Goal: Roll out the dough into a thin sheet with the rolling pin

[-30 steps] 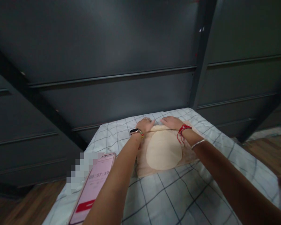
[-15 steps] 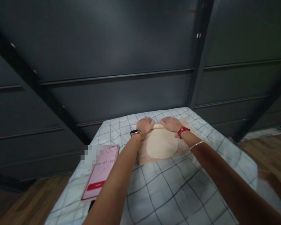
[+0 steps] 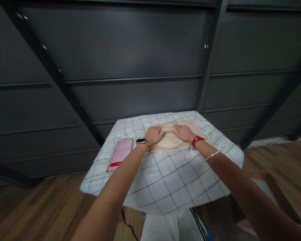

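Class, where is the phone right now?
In the head view, the phone lies left of centre on the checked cloth, beside the left forearm.

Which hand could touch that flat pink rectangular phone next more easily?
Probably the left hand: the pink phone lies nearer it, on the left of the white checked cloth. The right hand is farther across. Both hands touch the pale cylindrical rod.
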### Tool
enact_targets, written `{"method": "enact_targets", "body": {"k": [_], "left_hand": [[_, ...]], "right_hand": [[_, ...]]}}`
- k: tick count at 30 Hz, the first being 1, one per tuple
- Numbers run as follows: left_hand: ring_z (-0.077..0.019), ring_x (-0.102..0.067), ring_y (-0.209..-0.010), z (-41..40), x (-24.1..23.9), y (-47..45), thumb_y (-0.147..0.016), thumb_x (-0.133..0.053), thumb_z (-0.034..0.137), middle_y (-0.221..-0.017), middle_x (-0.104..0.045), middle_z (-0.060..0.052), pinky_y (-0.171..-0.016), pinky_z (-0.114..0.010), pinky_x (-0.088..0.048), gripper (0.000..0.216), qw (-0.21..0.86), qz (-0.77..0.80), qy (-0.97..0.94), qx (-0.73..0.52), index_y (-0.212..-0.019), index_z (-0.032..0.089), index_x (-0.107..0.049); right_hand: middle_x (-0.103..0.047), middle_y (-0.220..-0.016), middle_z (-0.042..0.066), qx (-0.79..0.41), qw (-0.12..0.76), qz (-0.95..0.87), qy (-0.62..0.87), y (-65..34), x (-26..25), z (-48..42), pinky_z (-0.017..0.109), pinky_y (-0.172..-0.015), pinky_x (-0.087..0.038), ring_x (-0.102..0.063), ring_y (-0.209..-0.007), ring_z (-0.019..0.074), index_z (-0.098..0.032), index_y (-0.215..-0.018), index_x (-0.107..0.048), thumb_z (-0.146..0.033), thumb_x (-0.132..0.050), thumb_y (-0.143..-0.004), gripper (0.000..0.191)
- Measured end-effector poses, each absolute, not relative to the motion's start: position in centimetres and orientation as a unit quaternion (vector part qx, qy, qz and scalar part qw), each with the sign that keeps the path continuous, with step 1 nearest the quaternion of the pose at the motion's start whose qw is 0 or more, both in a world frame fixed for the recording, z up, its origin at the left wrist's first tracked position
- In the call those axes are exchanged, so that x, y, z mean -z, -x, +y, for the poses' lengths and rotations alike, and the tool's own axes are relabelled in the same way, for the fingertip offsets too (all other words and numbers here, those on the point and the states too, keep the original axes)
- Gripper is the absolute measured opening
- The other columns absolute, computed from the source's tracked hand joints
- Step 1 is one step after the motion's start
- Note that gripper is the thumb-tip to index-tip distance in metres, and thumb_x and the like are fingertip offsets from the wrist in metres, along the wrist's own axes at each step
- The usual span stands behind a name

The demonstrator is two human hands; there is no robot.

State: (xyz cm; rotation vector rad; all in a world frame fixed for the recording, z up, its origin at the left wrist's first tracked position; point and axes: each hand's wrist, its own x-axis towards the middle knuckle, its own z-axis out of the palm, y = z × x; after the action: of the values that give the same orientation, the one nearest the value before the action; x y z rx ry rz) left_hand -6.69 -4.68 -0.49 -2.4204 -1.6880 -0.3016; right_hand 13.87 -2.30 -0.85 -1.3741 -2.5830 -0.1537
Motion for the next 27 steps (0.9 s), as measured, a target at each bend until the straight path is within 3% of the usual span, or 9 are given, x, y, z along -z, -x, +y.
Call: {"method": "enact_targets", "body": {"k": [3,9,13,20,23,27], "left_hand": [[-0.022,-0.06,-0.097,-5.9,0.5,7.2,-0.098,-0.027,0.035,-0.105,-0.067,-0.009,-0.087,-0.032,-0.043,0.041,0.085,-0.545,0.824,0.126,-0.11,0.017,-0.062],[-0.02,-0.057,-0.097,-6.0,0.4,7.2,-0.099,-0.024,0.029,-0.097,-0.065,-0.009,-0.092,-0.032,-0.041,0.043,0.099,-0.522,0.829,0.174,-0.093,0.016,-0.065],[-0.0203,-0.057,-0.1,-4.4,0.2,6.3,-0.098,-0.027,0.027,-0.102,-0.064,-0.01,-0.091,-0.032,-0.042,0.039,0.101,-0.536,0.824,0.153,-0.103,0.015,-0.063],[-0.023,-0.049,-0.122,-0.7,0.8,5.0,-0.099,-0.025,0.034,-0.132,-0.055,-0.008,-0.101,-0.037,-0.038,0.044,0.105,-0.562,0.815,0.091,-0.127,0.02,-0.056],[-0.0216,-0.047,-0.126,1.0,0.9,5.0,-0.098,-0.025,0.034,-0.136,-0.053,-0.007,-0.103,-0.034,-0.036,0.044,0.073,-0.572,0.815,0.055,-0.13,0.022,-0.053],[-0.0217,-0.046,-0.127,3.2,0.6,5.0,-0.096,-0.025,0.035,-0.138,-0.051,-0.008,-0.102,-0.033,-0.037,0.046,0.017,-0.583,0.811,0.036,-0.13,0.019,-0.052]], "right_hand": [[-0.064,-0.12,0.015,0.067,0.12,-0.881,0.452,-14.4,0.7,-3.9,0.032,-0.093,-0.041,-0.059,-0.11,0.0229,-0.01,-0.121,-0.058,-0.034,-0.03,-0.098,0.043],[-0.066,-0.117,0.014,0.044,0.16,-0.882,0.442,-14.9,-0.4,-4.6,0.028,-0.091,-0.042,-0.061,-0.104,0.0214,-0.01,-0.118,-0.062,-0.025,-0.035,-0.095,0.038],[-0.066,-0.117,0.014,0.022,0.184,-0.875,0.448,-14.8,-0.4,-3.1,0.027,-0.091,-0.043,-0.061,-0.105,0.02,-0.008,-0.122,-0.059,-0.021,-0.034,-0.095,0.039],[-0.06,-0.126,0.017,0.063,0.127,-0.88,0.453,-14.7,2.3,-0.7,0.035,-0.105,-0.034,-0.052,-0.121,0.0228,-0.008,-0.119,-0.06,-0.025,-0.022,-0.099,0.046],[-0.056,-0.132,0.016,0.034,0.113,-0.886,0.448,-14.5,1.9,1.2,0.033,-0.107,-0.03,-0.049,-0.123,0.0221,-0.006,-0.125,-0.056,-0.024,-0.022,-0.099,0.047],[-0.059,-0.129,0.014,-0.013,0.096,-0.881,0.464,-14.1,1.1,4.0,0.032,-0.103,-0.035,-0.055,-0.117,0.021,-0.01,-0.121,-0.059,-0.025,-0.024,-0.099,0.044]]}}
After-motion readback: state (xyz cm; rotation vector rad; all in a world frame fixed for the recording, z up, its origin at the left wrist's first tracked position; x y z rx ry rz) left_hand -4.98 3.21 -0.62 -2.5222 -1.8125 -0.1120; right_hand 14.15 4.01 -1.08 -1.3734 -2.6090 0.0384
